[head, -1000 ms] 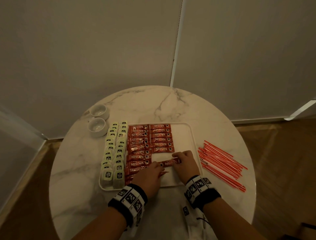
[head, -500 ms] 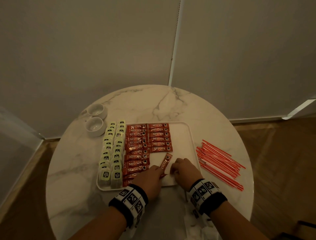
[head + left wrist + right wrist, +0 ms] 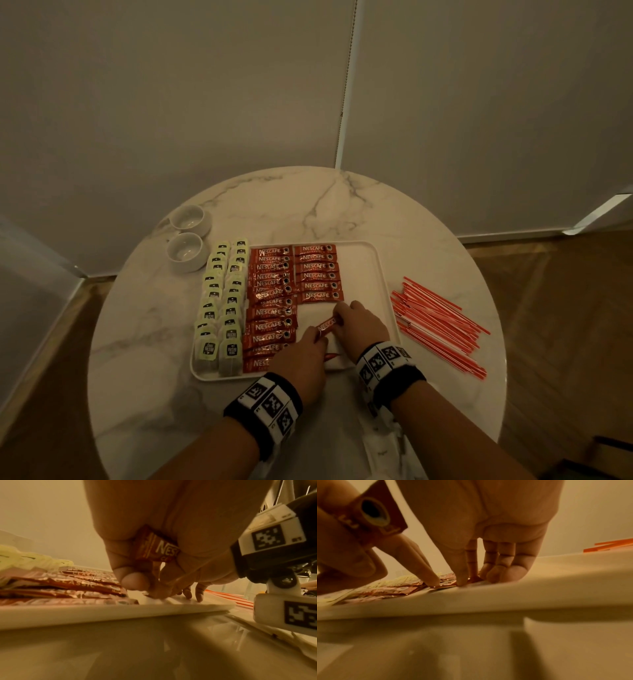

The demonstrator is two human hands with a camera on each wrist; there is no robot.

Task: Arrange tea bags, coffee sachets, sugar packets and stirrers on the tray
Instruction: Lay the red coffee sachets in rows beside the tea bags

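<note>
A white tray (image 3: 383, 274) sits on a round marble table. Two columns of green tea bags (image 3: 222, 308) fill its left side, with two columns of red coffee sachets (image 3: 274, 298) beside them. My left hand (image 3: 308, 339) grips a spare sachet (image 3: 157, 547) in its palm, and its fingertip touches a slanted sachet (image 3: 327, 325) on the tray's bare part. My right hand (image 3: 346, 317) pinches that sachet's far end, thumb against forefinger (image 3: 462, 582). Red stirrers (image 3: 442, 322) lie loose on the table to the right of the tray.
Two small white cups (image 3: 186, 251) stand at the table's back left, beside the tea bags. Something white and papery (image 3: 383, 431) lies at the near edge under my right wrist. Walls close in behind the table, with wooden floor on both sides.
The sachet between my hands has gone from lying level to slanted. Both hands drew back toward the tray's near edge, then came forward a little again.
</note>
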